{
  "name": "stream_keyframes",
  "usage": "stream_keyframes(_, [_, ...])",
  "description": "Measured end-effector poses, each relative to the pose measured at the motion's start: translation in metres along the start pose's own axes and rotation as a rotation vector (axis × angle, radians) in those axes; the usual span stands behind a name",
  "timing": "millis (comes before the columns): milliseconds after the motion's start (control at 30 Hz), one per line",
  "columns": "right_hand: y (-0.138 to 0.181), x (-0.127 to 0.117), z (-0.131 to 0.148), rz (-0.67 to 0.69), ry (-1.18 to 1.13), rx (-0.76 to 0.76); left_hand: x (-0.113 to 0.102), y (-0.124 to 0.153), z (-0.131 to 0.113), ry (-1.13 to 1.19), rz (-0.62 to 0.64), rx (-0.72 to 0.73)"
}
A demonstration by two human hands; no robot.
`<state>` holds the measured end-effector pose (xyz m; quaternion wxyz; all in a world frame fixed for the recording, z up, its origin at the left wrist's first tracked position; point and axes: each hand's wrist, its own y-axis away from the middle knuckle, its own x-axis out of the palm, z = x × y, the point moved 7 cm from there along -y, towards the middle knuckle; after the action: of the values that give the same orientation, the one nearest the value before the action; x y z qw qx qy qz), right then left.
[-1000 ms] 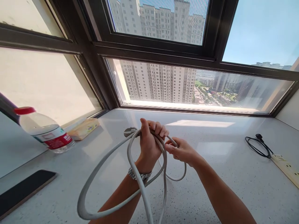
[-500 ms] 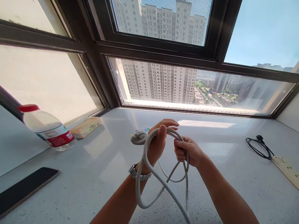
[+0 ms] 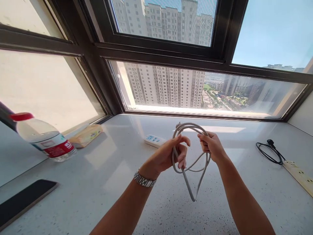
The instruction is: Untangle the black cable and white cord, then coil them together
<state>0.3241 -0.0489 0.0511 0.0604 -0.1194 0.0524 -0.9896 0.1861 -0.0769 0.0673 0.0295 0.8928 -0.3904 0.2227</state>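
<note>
The right hand (image 3: 210, 145) was found gripping the coiled grey cable (image 3: 187, 183), which hung in loops above the worktop (image 3: 97, 209), while the left hand (image 3: 173, 153), its fingers parted and half-curled, met the loops' left side, a white socket strip (image 3: 154, 140) lying partly hidden behind it.

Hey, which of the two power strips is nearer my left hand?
The white power strip with blue socket faces, just beyond your left hand; the cream strip lies far to the right, past your right hand.
</note>
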Motion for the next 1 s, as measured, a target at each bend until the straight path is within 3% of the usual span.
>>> stream_keyframes(200, [0.006, -0.009, 0.015, 0.278, 0.047, -0.048, -0.024, 0.021, -0.027, -0.071, -0.128, -0.012])
stream_keyframes(300, [0.009, -0.008, 0.02, 0.327, 0.034, -0.076, -0.03, 0.027, -0.033, -0.127, -0.142, -0.005])
stream_keyframes(400, [0.01, -0.007, 0.025, 0.258, -0.039, -0.124, -0.026, 0.023, -0.027, -0.117, -0.137, 0.013])
stream_keyframes(600, [0.013, -0.01, 0.035, 0.037, -0.077, -0.207, -0.011, 0.016, -0.019, -0.2, -0.004, 0.041])
stream_keyframes(733, [0.013, -0.011, 0.031, -0.053, -0.092, -0.203, -0.011, 0.014, -0.023, -0.3, -0.044, 0.131])
stream_keyframes(867, [0.011, 0.0, 0.025, -0.013, -0.158, -0.166, -0.004, 0.007, -0.017, -0.266, 0.014, 0.199])
stream_keyframes(1000, [0.013, 0.018, 0.022, 0.109, -0.266, -0.119, 0.009, 0.004, -0.016, -0.104, 0.137, 0.301])
